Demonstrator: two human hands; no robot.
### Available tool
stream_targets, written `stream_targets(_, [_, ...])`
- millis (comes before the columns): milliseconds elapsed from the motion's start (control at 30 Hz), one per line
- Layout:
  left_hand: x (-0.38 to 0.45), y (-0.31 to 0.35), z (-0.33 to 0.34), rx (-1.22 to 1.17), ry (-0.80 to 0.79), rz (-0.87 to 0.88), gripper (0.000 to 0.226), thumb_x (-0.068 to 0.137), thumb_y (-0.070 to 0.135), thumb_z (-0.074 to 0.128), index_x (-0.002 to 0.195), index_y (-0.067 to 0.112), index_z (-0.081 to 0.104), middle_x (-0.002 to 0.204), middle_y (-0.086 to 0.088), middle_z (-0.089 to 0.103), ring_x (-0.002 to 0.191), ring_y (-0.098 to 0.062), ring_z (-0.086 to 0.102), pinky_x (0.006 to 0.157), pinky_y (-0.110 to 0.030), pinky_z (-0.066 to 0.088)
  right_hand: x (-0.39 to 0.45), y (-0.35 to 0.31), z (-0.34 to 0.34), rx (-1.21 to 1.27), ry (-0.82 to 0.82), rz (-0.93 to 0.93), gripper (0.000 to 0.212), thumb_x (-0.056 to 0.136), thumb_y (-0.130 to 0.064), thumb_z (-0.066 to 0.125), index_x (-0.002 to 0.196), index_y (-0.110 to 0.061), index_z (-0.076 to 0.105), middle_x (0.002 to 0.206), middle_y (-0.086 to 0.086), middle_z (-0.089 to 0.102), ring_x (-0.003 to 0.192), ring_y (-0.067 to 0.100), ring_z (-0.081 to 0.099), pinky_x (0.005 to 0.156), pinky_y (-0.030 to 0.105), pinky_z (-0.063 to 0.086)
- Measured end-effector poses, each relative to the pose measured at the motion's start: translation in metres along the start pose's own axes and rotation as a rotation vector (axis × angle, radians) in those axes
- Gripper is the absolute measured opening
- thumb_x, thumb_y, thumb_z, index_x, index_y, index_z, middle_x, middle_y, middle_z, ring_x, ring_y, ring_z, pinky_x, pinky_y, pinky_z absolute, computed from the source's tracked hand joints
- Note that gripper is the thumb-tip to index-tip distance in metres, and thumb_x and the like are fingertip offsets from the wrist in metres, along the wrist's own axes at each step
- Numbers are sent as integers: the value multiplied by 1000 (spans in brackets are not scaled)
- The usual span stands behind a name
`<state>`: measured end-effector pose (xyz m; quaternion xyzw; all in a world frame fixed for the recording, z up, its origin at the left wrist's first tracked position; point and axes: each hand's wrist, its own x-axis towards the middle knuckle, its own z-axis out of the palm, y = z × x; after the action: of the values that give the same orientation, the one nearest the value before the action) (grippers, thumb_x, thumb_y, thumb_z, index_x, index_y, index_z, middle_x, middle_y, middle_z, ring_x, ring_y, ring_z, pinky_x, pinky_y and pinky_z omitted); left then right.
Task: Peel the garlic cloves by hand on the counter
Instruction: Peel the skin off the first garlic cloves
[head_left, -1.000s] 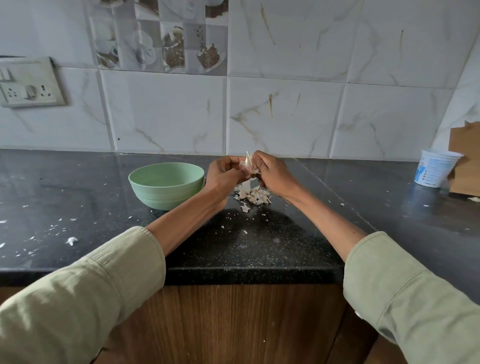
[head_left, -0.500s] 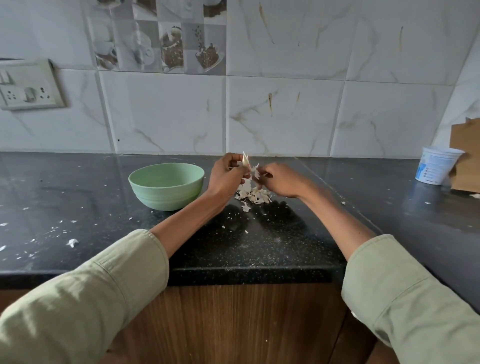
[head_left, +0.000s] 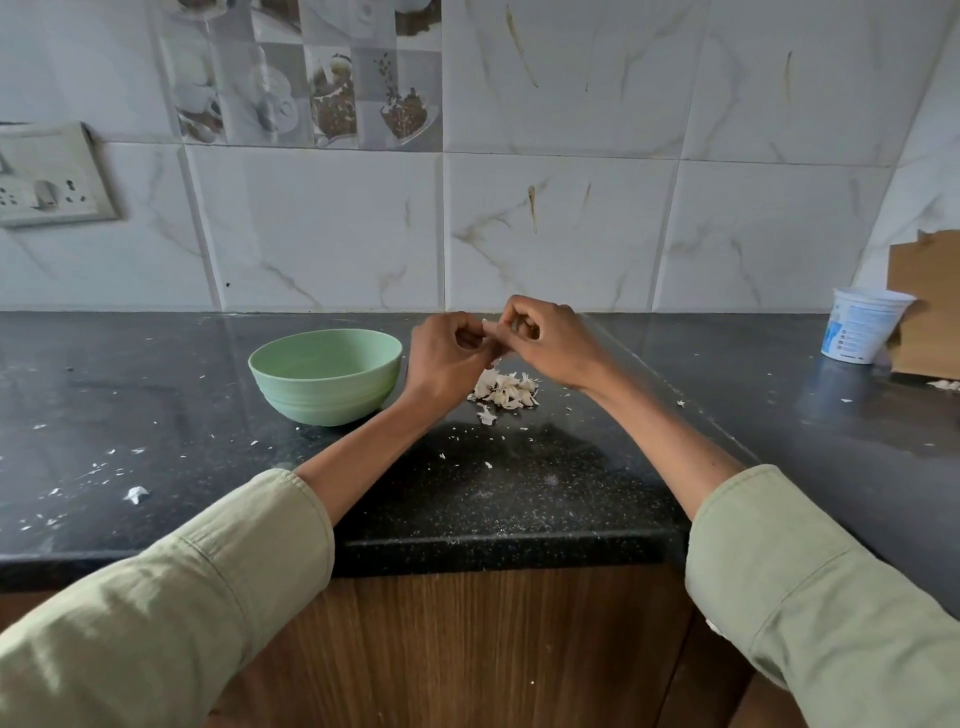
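Showing pale garlic clove (head_left: 490, 327), mostly hidden

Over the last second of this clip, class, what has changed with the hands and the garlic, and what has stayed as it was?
The right hand, which half a second ago had drawn down and aside, has come back up against the left hand; both pinch the garlic clove between them. The upright strip of skin seen earlier no longer shows. The peel pile, green bowl and white tub have not moved.

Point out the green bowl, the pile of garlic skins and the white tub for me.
green bowl (head_left: 332, 392): head view, front outer wall.
pile of garlic skins (head_left: 505, 389): head view, middle of the heap.
white tub (head_left: 860, 327): head view, printed side wall.
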<state>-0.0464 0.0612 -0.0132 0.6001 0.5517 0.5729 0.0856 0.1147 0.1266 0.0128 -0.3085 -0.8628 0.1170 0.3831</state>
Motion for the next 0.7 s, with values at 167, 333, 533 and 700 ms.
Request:
stream_targets(167, [1, 1, -1, -14, -3, -35, 18, 85, 25, 88, 91, 11, 79, 76, 2, 78, 71, -10, 75, 71, -24, 63, 3, 4, 2, 30, -46, 11, 30, 104, -43, 65, 91, -16, 63, 83, 16, 72, 59, 16, 57, 64, 45, 54])
stream_targets(333, [2, -1, -5, -63, -26, -93, 23, 80, 28, 92, 88, 12, 79, 75, 0, 79, 70, -13, 77, 71, -26, 64, 3, 4, -5, 207, -91, 25, 20, 103, -28, 69, 103, -8, 65, 78, -6, 68, 55, 7, 60, 56, 29, 54])
stream_targets(533, [1, 1, -6, -47, -60, -77, 21, 79, 27, 93, 89, 13, 82, 74, 0, 79, 72, -16, 77, 71, -25, 63, 4, 5, -5, 213, -137, 63, 22, 100, -28, 72, 104, -6, 67, 72, -7, 66, 52, 9, 59, 54, 20, 50])
stream_targets(700, [2, 1, -4, -167, -49, -136, 29, 76, 28, 95, 89, 10, 77, 80, -4, 80, 74, -17, 77, 74, -27, 64, 5, 3, -1, 147, -124, 163, 22, 110, -31, 56, 107, -9, 61, 85, 9, 71, 54, 7, 60, 51, 20, 46])
